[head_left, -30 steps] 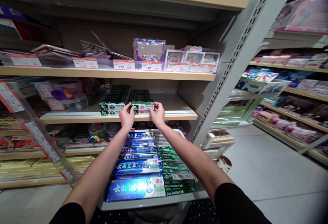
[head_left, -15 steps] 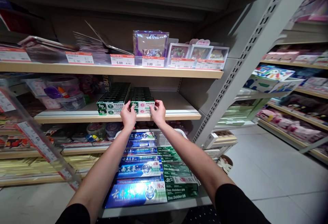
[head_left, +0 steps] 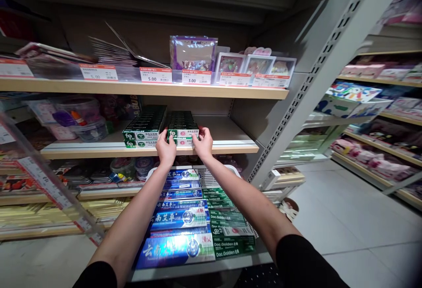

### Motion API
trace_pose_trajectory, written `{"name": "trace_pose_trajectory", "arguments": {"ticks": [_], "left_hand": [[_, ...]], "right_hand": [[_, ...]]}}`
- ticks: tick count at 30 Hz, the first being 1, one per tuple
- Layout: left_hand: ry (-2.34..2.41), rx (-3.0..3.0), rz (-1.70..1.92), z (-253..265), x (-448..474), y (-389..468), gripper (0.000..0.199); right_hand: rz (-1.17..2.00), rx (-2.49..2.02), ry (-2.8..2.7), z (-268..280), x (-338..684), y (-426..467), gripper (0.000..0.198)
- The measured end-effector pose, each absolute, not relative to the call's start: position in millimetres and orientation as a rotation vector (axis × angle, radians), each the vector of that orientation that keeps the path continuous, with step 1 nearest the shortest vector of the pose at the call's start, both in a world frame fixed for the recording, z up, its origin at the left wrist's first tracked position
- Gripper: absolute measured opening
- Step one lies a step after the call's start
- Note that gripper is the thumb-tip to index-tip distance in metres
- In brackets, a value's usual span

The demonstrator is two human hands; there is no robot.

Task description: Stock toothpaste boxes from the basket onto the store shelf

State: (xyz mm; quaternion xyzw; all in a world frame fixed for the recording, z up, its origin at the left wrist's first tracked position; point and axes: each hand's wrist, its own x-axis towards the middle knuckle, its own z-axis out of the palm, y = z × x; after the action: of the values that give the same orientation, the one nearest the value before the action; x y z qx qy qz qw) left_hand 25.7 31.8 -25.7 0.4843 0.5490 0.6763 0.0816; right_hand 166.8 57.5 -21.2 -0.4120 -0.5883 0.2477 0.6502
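Two rows of green-and-white toothpaste boxes, stacked two high, stand on the middle shelf. My left hand [head_left: 166,149] grips the left end of the front toothpaste boxes [head_left: 183,133] in the right row, fingers bent around the corner. At their right end my right hand [head_left: 203,143] presses with thumb and fingers. The left row of toothpaste boxes [head_left: 141,136] sits close beside my left hand. Below my forearms is a white basket [head_left: 211,176] filled with blue toothpaste boxes [head_left: 180,218] on the left and green toothpaste boxes [head_left: 227,220] on the right.
Clear plastic tubs [head_left: 81,118] stand left on the same shelf [head_left: 231,140]. Above, a shelf edge [head_left: 145,89] carries price tags and packaged goods. A slotted metal upright [head_left: 310,77] rises at the right, and a slanted tag strip [head_left: 49,182] crosses the lower left.
Both hands stay at the ends of the right row's front boxes, with hardly any movement. The view has shifted slightly.
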Motion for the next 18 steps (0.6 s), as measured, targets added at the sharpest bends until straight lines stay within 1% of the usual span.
{"name": "trace_pose_trajectory", "arguments": {"ticks": [4,7,10,14,16,18], "left_hand": [[1.682,1.597,1.975,-28.2,27.2,23.4,0.050],[1.679,1.692,1.963,-28.2,25.6,9.7,0.053],[1.640,1.864,1.956,-23.4,19.5,-14.0,0.048],[1.500,2.129,1.896,-15.5,10.6,-52.6,0.040],[1.422,2.209,1.813,-15.7,10.5,-71.3,0.035],[1.332,2.279,1.644,-19.3,15.1,-89.7,0.030]], "right_hand": [[0.606,-0.916,-1.312,-21.2,166.6,55.9,0.040],[0.610,-0.904,-1.299,-21.4,171.2,51.4,0.044],[0.614,-0.877,-1.312,-19.9,184.7,38.4,0.047],[0.660,-0.842,-1.383,-19.0,214.6,6.5,0.044],[0.733,-0.848,-1.415,-22.0,232.9,-12.2,0.046],[0.867,-0.907,-1.490,-27.7,253.2,-30.5,0.050]]}}
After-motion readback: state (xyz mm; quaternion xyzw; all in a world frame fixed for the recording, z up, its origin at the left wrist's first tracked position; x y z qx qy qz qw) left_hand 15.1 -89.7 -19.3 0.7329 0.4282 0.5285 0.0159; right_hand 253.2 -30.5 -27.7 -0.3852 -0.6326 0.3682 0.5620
